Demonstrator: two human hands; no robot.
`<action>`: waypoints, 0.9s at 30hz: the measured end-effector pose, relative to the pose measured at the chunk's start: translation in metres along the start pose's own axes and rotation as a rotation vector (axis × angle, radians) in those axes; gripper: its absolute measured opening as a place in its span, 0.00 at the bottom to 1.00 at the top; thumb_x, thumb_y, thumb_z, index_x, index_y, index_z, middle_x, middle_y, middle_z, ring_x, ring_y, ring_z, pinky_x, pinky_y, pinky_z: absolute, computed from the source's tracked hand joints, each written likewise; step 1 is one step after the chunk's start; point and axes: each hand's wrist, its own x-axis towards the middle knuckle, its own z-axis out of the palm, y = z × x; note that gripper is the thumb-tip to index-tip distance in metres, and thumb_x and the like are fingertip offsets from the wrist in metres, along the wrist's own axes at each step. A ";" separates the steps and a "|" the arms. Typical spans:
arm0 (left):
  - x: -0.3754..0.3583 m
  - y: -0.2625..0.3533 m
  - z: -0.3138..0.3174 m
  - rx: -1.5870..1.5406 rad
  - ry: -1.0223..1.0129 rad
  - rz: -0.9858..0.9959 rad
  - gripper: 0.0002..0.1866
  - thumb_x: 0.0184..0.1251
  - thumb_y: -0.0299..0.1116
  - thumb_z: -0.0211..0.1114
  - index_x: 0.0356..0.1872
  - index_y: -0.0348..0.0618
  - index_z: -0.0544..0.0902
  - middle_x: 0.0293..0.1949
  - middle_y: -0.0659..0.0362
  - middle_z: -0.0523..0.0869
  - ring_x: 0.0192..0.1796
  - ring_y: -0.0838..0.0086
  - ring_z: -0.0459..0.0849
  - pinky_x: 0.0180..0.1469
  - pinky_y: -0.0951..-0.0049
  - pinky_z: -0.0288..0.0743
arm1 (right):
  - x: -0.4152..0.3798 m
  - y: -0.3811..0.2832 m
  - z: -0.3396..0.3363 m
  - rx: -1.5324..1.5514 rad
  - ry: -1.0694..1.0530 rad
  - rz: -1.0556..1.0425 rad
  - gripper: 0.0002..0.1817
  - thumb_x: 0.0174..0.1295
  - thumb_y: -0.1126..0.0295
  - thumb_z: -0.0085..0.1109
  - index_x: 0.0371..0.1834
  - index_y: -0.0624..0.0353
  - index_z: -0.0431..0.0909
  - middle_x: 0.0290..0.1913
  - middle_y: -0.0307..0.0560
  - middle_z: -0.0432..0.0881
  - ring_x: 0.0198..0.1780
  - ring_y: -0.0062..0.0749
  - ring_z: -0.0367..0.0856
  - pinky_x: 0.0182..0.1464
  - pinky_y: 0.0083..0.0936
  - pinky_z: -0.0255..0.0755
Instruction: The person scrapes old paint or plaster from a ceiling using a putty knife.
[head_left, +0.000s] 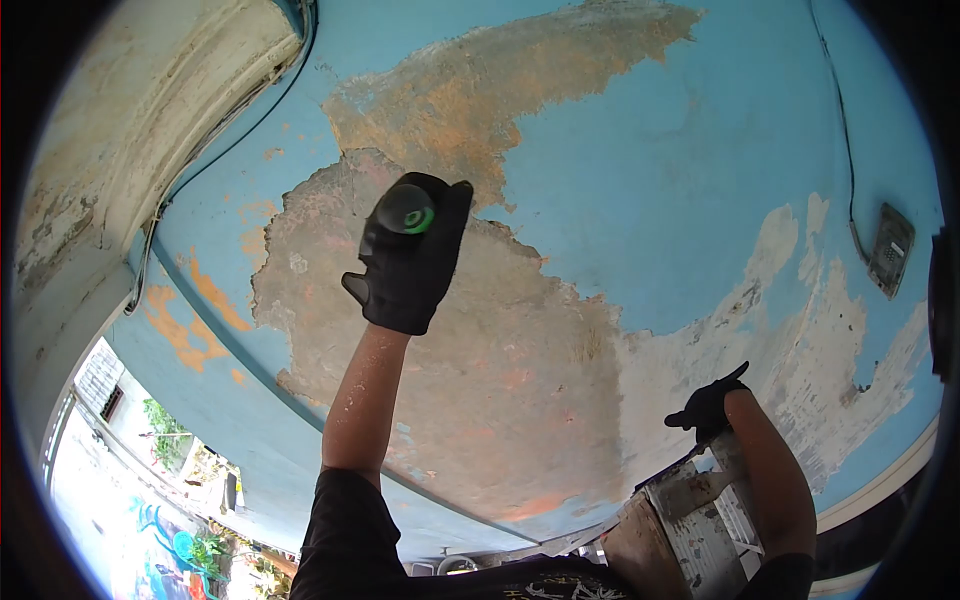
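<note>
My left hand [425, 270], in a black glove, is raised against the wall, over a patch of bare grey plaster. Its fingers are closed round a dark tool with a rounded end [405, 211] marked by a green ring; the rest of this tool is hidden behind the glove. Whitish specks of dust dot the left forearm. Lower right, my right hand [712, 405], also gloved in black, grips the top of a worn metal stepladder [690, 505], its thumb sticking out to the left. The blue wall [630, 200] has large areas of stripped paint [470, 350].
A cable runs down the right side to a grey wall box [889, 250]. Another dark cable [245, 135] follows the beam [130, 110] at upper left. Far below on the left are plants [165, 435] and a blue plastic chair [155, 525].
</note>
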 end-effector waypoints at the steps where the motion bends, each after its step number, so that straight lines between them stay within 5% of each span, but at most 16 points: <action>1: 0.000 -0.006 0.002 0.008 -0.006 -0.003 0.04 0.69 0.29 0.68 0.37 0.41 0.84 0.32 0.61 0.89 0.37 0.80 0.86 0.43 0.75 0.78 | 0.003 0.000 0.002 0.001 -0.004 -0.009 0.43 0.67 0.25 0.31 0.59 0.43 0.85 0.58 0.42 0.86 0.63 0.41 0.81 0.73 0.51 0.60; 4: 0.001 -0.009 0.007 0.006 0.020 0.012 0.10 0.67 0.35 0.73 0.31 0.42 0.82 0.27 0.62 0.85 0.31 0.81 0.82 0.36 0.73 0.76 | 0.003 0.001 0.004 -0.159 0.067 -0.006 0.42 0.68 0.26 0.31 0.50 0.45 0.90 0.55 0.44 0.87 0.60 0.42 0.82 0.73 0.53 0.60; 7: -0.001 0.002 0.007 -0.007 0.089 0.029 0.10 0.68 0.36 0.72 0.31 0.42 0.82 0.27 0.62 0.85 0.31 0.81 0.82 0.36 0.73 0.76 | 0.005 0.006 0.000 0.050 -0.011 -0.006 0.43 0.69 0.26 0.31 0.40 0.46 0.92 0.49 0.44 0.89 0.58 0.44 0.83 0.74 0.57 0.56; 9: -0.004 0.003 0.009 -0.002 0.097 0.014 0.10 0.68 0.36 0.72 0.32 0.42 0.82 0.26 0.62 0.84 0.30 0.80 0.81 0.35 0.73 0.75 | 0.006 0.006 0.004 0.004 0.006 -0.023 0.43 0.69 0.26 0.30 0.31 0.45 0.93 0.44 0.42 0.90 0.57 0.50 0.82 0.72 0.77 0.42; 10: -0.004 -0.001 0.011 0.003 0.090 0.008 0.10 0.68 0.36 0.72 0.32 0.42 0.82 0.26 0.62 0.84 0.30 0.80 0.81 0.35 0.73 0.75 | 0.005 0.004 0.006 0.006 -0.002 -0.029 0.43 0.69 0.26 0.30 0.31 0.45 0.93 0.44 0.42 0.90 0.57 0.50 0.82 0.72 0.77 0.42; 12: -0.001 -0.011 0.017 -0.031 0.069 0.007 0.09 0.69 0.35 0.71 0.33 0.42 0.82 0.25 0.63 0.83 0.29 0.81 0.80 0.35 0.73 0.74 | 0.001 0.000 0.003 -0.061 0.041 0.028 0.43 0.68 0.26 0.30 0.31 0.44 0.92 0.42 0.40 0.90 0.59 0.55 0.80 0.62 0.93 0.26; 15: -0.007 -0.004 0.014 -0.092 0.060 0.039 0.09 0.69 0.35 0.71 0.33 0.43 0.82 0.25 0.65 0.83 0.29 0.82 0.79 0.34 0.74 0.74 | 0.008 0.005 0.006 -0.029 0.045 0.009 0.43 0.67 0.25 0.30 0.31 0.43 0.92 0.42 0.39 0.90 0.61 0.57 0.79 0.54 0.98 0.18; 16: -0.010 0.008 0.015 -0.045 0.096 -0.001 0.09 0.69 0.34 0.71 0.33 0.43 0.82 0.26 0.66 0.83 0.28 0.82 0.79 0.34 0.75 0.73 | 0.000 0.001 0.004 -0.023 0.043 0.004 0.43 0.67 0.25 0.30 0.31 0.43 0.92 0.42 0.39 0.90 0.61 0.57 0.79 0.54 0.98 0.18; 18: -0.005 -0.006 0.026 -0.042 0.095 0.024 0.08 0.69 0.34 0.71 0.33 0.43 0.82 0.25 0.65 0.82 0.28 0.82 0.78 0.33 0.75 0.73 | -0.022 -0.008 -0.003 -0.059 0.112 0.037 0.46 0.67 0.25 0.31 0.28 0.52 0.91 0.37 0.48 0.89 0.51 0.53 0.85 0.72 0.73 0.46; 19: -0.006 -0.011 0.027 -0.038 0.098 0.039 0.08 0.69 0.33 0.71 0.33 0.42 0.82 0.25 0.65 0.82 0.28 0.82 0.78 0.33 0.75 0.73 | -0.015 -0.006 0.002 -0.062 0.102 0.030 0.46 0.67 0.25 0.31 0.28 0.52 0.91 0.37 0.48 0.89 0.51 0.53 0.85 0.72 0.73 0.46; 21: -0.007 -0.007 0.021 -0.021 0.091 0.059 0.08 0.68 0.33 0.71 0.33 0.42 0.82 0.25 0.64 0.82 0.28 0.82 0.78 0.33 0.74 0.73 | 0.001 0.002 0.005 -0.044 0.075 -0.006 0.45 0.67 0.25 0.30 0.27 0.49 0.91 0.37 0.46 0.89 0.53 0.54 0.84 0.66 0.88 0.29; 24: -0.006 -0.007 0.020 -0.030 0.079 0.102 0.08 0.68 0.33 0.72 0.32 0.42 0.82 0.25 0.63 0.83 0.28 0.81 0.79 0.33 0.74 0.74 | 0.001 -0.001 0.003 -0.019 0.026 0.083 0.42 0.67 0.25 0.32 0.31 0.43 0.92 0.42 0.38 0.90 0.62 0.54 0.79 0.56 0.97 0.17; 27: -0.007 -0.005 0.020 0.019 0.066 0.054 0.08 0.68 0.33 0.72 0.32 0.43 0.82 0.25 0.62 0.83 0.28 0.80 0.79 0.34 0.74 0.74 | 0.001 -0.001 0.003 -0.024 0.043 0.050 0.46 0.68 0.25 0.28 0.26 0.48 0.91 0.37 0.41 0.90 0.55 0.52 0.84 0.57 0.96 0.18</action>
